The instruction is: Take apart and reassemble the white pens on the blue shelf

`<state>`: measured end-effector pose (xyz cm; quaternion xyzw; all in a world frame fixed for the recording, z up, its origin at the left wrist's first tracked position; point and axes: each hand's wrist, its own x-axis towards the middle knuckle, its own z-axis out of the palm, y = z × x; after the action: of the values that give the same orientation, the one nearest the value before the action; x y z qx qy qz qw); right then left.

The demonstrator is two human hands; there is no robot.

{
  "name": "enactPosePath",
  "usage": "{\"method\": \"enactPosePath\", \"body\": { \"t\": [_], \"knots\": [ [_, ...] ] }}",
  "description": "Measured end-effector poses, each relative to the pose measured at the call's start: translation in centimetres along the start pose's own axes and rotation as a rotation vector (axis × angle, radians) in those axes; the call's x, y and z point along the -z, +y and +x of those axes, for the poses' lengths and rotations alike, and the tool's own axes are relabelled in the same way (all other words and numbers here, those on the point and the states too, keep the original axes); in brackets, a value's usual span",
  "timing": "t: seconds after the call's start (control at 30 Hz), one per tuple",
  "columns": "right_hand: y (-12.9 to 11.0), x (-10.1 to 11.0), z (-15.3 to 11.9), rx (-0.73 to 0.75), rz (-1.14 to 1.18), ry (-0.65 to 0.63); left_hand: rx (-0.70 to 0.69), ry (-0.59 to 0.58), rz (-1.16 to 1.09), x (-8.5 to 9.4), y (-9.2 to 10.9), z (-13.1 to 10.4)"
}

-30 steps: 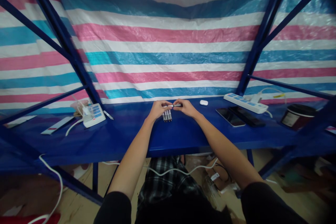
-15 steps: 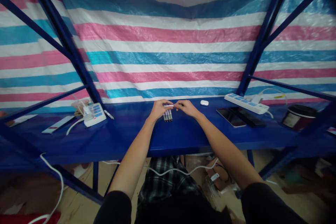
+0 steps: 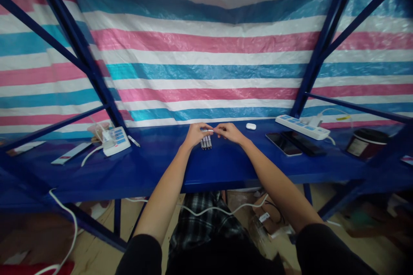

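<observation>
Over the blue table [image 3: 222,167], the left hand [image 3: 194,134] pinches a thin pen [image 3: 208,130] in its fingers, and the right hand [image 3: 230,132] has its fingertips bunched together at the pen's end, but I can't tell if they grip it. A row of pens [image 3: 206,142] lies just below, close in the way. Off to the right sit a little white case [image 3: 251,126], two phones [image 3: 284,143] and a long power strip [image 3: 300,126]

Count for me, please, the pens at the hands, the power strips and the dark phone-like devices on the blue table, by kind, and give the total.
Pens: 5 (4 in the row, 1 held)
Power strips: 2
Dark phone-like devices: 2
Total: 9
</observation>
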<state>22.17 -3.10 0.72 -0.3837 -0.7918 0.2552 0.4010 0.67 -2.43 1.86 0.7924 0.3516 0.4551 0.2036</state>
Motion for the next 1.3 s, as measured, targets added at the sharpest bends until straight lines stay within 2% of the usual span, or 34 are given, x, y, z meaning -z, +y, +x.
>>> {"method": "enactPosePath", "body": {
  "t": [0.53, 0.77, 1.07, 1.13, 1.2, 1.27, 1.3],
  "knots": [
    [0.2, 0.3, 0.0, -0.032, 0.016, -0.098, 0.009, -0.005, -0.014, 0.0, 0.3, 0.0],
    [0.5, 0.1, 0.3, 0.056, 0.043, 0.002, 0.038, -0.019, -0.013, -0.1, 0.0, 0.0],
    [0.7, -0.1, 0.4, -0.042, 0.077, -0.013, -0.013, -0.04, 0.06, 0.0, 0.0, 0.0],
    [0.6, -0.4, 0.4, -0.055, 0.125, 0.015, -0.03, 0.004, 0.057, 0.2, -0.1, 0.1],
    [0.4, -0.7, 0.5, -0.067, 0.2, 0.053, -0.012, 0.134, 0.002, 0.3, -0.2, 0.3],
    [0.1, -1.1, 0.6, -0.081, 0.286, 0.079, 0.086, 0.257, -0.147, 0.2, -0.4, 0.5],
    [0.0, -1.2, 0.6, -0.086, 0.325, 0.076, 0.158, 0.268, -0.257, 0.2, -0.4, 0.6]
  ]
}}
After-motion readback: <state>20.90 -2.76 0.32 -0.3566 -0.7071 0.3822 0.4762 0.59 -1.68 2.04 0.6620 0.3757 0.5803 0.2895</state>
